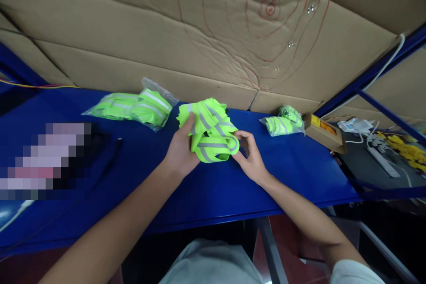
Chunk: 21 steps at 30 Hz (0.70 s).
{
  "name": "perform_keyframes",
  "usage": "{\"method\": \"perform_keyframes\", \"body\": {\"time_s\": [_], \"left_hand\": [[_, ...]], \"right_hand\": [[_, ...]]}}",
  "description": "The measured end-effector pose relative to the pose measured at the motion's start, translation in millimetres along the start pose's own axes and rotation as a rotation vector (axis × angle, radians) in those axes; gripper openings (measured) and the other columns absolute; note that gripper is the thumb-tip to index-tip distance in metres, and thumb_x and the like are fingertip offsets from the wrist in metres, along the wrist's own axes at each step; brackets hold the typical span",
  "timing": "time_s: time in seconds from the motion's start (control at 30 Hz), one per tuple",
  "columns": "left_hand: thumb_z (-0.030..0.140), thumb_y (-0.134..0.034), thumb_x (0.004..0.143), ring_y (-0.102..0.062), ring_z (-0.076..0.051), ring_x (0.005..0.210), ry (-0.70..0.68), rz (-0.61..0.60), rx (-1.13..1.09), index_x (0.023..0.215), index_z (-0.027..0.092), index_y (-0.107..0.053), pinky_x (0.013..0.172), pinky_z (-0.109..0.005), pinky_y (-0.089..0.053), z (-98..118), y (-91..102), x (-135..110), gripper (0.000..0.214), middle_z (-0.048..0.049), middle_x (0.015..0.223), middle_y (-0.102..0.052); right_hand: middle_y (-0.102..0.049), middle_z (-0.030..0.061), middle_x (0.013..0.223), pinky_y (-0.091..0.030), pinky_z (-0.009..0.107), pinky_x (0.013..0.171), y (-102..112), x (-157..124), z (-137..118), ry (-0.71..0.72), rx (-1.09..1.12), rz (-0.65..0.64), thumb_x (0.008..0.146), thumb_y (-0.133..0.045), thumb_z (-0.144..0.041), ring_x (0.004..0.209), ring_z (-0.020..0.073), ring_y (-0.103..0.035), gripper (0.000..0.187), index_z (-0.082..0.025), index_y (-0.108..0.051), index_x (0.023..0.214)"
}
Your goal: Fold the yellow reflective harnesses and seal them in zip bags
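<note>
A neon-green reflective vest (210, 129) with grey stripes is bunched up over the blue table (206, 191). My left hand (181, 151) grips its left side, thumb up against the fabric. My right hand (252, 156) pinches the folded lower right edge of the same vest with its fingers curled.
A clear bag of packed green vests (135, 106) lies to the back left. A smaller bagged vest (282, 123) and a cardboard box (324, 132) sit at the back right. A cardboard wall (213, 31) backs the table. A power strip (381, 159) and yellow parts (408, 148) lie far right. A black pen (108, 166) rests left.
</note>
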<state>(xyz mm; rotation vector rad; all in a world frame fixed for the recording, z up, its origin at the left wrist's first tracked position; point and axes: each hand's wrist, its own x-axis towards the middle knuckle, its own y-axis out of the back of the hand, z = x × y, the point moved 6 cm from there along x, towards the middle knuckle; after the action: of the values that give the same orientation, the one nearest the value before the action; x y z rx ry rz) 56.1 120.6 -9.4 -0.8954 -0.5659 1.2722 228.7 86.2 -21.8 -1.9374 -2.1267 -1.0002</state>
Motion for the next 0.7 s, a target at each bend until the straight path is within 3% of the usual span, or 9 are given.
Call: {"method": "perform_keyframes", "body": {"time_s": [0.07, 0.13, 0.2, 0.3, 0.37, 0.47, 0.53, 0.63, 0.7], "left_hand": [[0.045, -0.053, 0.104, -0.07, -0.031, 0.125, 0.077, 0.027, 0.039, 0.131, 0.019, -0.072, 0.104, -0.043, -0.061, -11, 2.4, -1, 0.042, -0.0084, 0.123, -0.079], [0.043, -0.06, 0.102, -0.071, -0.031, 0.123, 0.103, 0.043, 0.082, 0.133, 0.017, -0.07, 0.105, -0.044, -0.061, -18, 4.6, -1, 0.041, -0.0099, 0.123, -0.078], [0.041, -0.066, 0.099, -0.071, -0.032, 0.123, 0.098, 0.045, 0.12, 0.134, 0.015, -0.069, 0.106, -0.045, -0.06, -20, 5.4, -3, 0.044, -0.0117, 0.126, -0.077], [0.041, -0.074, 0.094, -0.07, -0.034, 0.124, 0.098, 0.011, 0.171, 0.131, 0.014, -0.07, 0.104, -0.047, -0.062, -21, 2.6, -7, 0.046, -0.0137, 0.13, -0.075], [0.041, -0.08, 0.088, -0.07, -0.037, 0.125, 0.09, -0.044, 0.202, 0.128, 0.016, -0.071, 0.103, -0.048, -0.062, -21, -1.6, -11, 0.048, -0.0138, 0.13, -0.075], [0.041, -0.087, 0.081, -0.069, -0.039, 0.125, 0.042, -0.101, 0.244, 0.127, 0.018, -0.072, 0.105, -0.051, -0.061, -19, -5.7, -15, 0.054, -0.0142, 0.127, -0.076], [0.044, -0.088, 0.08, -0.069, -0.04, 0.125, 0.021, -0.105, 0.27, 0.128, 0.018, -0.072, 0.107, -0.052, -0.059, -18, -5.3, -16, 0.057, -0.0151, 0.125, -0.077], [0.047, -0.087, 0.08, -0.068, -0.04, 0.127, -0.049, -0.07, 0.347, 0.13, 0.019, -0.072, 0.111, -0.053, -0.056, -14, -1.3, -17, 0.059, -0.015, 0.124, -0.077], [0.041, -0.088, 0.08, -0.067, -0.038, 0.129, -0.162, -0.075, 0.492, 0.133, 0.021, -0.071, 0.116, -0.051, -0.051, -7, -1.2, -19, 0.059, -0.013, 0.126, -0.077]], "right_hand": [[-0.061, 0.0104, 0.132, -0.059, 0.042, 0.097, -6, 1, 12, -0.108, 0.153, -0.037, 0.092, -0.071, -0.051, 0.121, 0.0237, -0.065, 0.049, -0.029, -0.046, 0.129], [-0.06, 0.0098, 0.131, -0.058, 0.044, 0.099, -1, 3, 17, -0.146, 0.151, 0.036, 0.092, -0.07, -0.053, 0.12, 0.0236, -0.064, 0.048, -0.029, -0.047, 0.127], [-0.057, 0.0106, 0.135, -0.052, 0.049, 0.106, 14, 8, 12, -0.108, 0.043, 0.148, 0.092, -0.067, -0.057, 0.125, 0.0255, -0.06, 0.048, -0.028, -0.052, 0.128], [-0.053, 0.0105, 0.148, -0.039, 0.054, 0.121, 33, 22, -5, 0.017, 0.008, 0.111, 0.085, -0.066, -0.071, 0.145, 0.0311, -0.046, 0.063, -0.028, -0.06, 0.131], [-0.06, 0.0106, 0.143, -0.041, 0.054, 0.121, 44, 33, -13, 0.046, 0.172, 0.069, 0.087, -0.056, -0.078, 0.144, 0.032, -0.05, 0.065, -0.027, -0.063, 0.127], [-0.068, 0.0117, 0.135, -0.051, 0.051, 0.112, 55, 46, -16, -0.035, 0.417, 0.097, 0.096, -0.043, -0.07, 0.132, 0.029, -0.062, 0.057, -0.026, -0.062, 0.127], [-0.07, 0.0114, 0.135, -0.057, 0.047, 0.104, 39, 47, -11, -0.182, 0.475, -0.06, 0.093, -0.056, -0.069, 0.125, 0.0279, -0.067, 0.058, -0.025, -0.063, 0.13], [-0.079, 0.0104, 0.112, -0.063, 0.042, 0.089, -10, 28, 6, -0.534, 0.559, -0.441, 0.075, -0.08, -0.066, 0.101, 0.027, -0.076, 0.065, -0.02, -0.071, 0.12], [-0.08, 0.009, 0.098, -0.063, 0.041, 0.087, -32, 13, 17, -0.685, 0.649, -0.516, 0.071, -0.086, -0.061, 0.091, 0.0252, -0.076, 0.058, -0.018, -0.074, 0.109]]}}
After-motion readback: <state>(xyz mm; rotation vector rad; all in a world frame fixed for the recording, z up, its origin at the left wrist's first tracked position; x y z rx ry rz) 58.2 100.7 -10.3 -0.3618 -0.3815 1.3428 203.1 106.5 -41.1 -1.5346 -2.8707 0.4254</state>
